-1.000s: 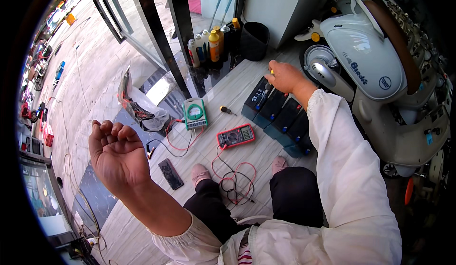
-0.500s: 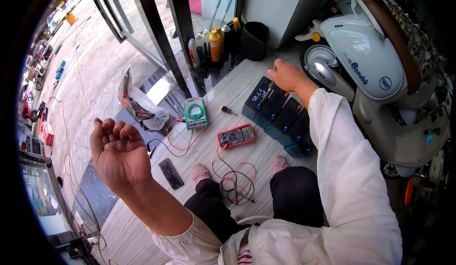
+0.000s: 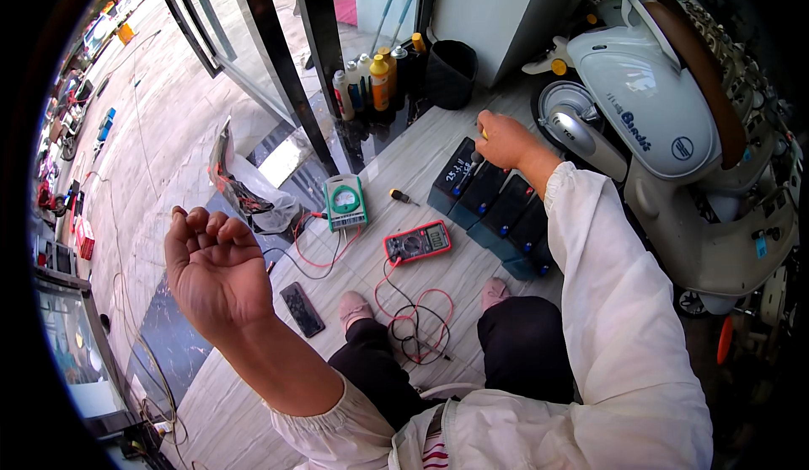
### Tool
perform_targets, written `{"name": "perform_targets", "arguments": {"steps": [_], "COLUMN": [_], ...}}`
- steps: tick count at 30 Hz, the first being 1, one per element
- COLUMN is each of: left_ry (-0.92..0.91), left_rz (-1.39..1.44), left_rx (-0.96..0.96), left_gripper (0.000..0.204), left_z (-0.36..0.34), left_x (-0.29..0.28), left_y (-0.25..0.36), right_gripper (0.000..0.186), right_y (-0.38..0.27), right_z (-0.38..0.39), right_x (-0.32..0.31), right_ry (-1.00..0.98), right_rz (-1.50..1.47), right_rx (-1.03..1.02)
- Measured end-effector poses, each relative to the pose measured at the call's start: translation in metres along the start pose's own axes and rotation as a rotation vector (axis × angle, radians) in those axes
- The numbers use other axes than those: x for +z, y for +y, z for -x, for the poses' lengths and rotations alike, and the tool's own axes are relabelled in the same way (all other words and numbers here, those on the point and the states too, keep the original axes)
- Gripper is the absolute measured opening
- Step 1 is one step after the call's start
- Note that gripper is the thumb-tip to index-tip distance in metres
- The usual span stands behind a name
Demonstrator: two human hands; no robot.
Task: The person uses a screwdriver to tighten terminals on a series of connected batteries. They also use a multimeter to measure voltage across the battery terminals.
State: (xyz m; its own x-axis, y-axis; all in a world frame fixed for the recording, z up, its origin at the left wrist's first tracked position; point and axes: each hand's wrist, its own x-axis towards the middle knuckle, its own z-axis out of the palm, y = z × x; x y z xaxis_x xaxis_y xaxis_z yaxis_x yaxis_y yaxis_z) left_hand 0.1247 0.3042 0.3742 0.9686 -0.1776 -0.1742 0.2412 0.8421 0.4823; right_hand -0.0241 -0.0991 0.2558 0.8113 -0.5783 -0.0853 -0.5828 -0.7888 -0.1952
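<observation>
My right hand reaches forward to the far end of a row of dark batteries on the floor, fingers closed around a small yellow-handled tool that is mostly hidden. My left hand is raised at my left, palm up, fingers loosely curled, holding nothing. Between the hands on the floor lie a red digital multimeter with red and black leads, a green analogue meter and a small screwdriver. A dark phone lies below my left hand.
A white scooter stands at the right. Several bottles and a black bin sit by a dark door frame at the back. A bundle of wires in plastic lies left of the meters. My feet rest on the tiles.
My right hand has shifted slightly along the end battery. My left hand stays raised, its fingers a little more curled.
</observation>
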Motion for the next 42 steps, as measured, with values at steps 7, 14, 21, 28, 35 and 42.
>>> {"name": "perform_targets", "arguments": {"steps": [7, 14, 21, 28, 35, 42], "left_ry": [-0.021, -0.02, -0.017, -0.026, -0.03, -0.027], "left_rz": [0.016, 0.008, 0.01, 0.023, 0.004, 0.011], "left_rx": [-0.037, -0.026, -0.022, -0.044, -0.026, -0.038], "left_gripper": [0.013, 0.015, 0.02, 0.019, 0.021, 0.021], "left_z": [0.006, 0.004, 0.001, 0.002, 0.0, 0.002], "left_x": [0.006, 0.007, 0.004, 0.005, 0.004, 0.005], "left_y": [-0.004, -0.001, -0.007, -0.011, -0.007, -0.011], "right_gripper": [0.042, 0.038, 0.038, 0.038, 0.039, 0.037], "right_y": [0.012, -0.02, 0.0, 0.007, -0.025, -0.007], "right_z": [0.001, 0.004, 0.005, 0.007, 0.011, 0.005], "right_x": [0.006, -0.006, -0.002, 0.004, -0.008, -0.005], "right_ry": [0.167, -0.004, 0.046, 0.139, 0.022, -0.015], "right_rz": [-0.046, 0.005, -0.013, -0.06, 0.035, 0.042], "right_rx": [0.001, 0.191, -0.099, -0.155, 0.095, -0.028]}}
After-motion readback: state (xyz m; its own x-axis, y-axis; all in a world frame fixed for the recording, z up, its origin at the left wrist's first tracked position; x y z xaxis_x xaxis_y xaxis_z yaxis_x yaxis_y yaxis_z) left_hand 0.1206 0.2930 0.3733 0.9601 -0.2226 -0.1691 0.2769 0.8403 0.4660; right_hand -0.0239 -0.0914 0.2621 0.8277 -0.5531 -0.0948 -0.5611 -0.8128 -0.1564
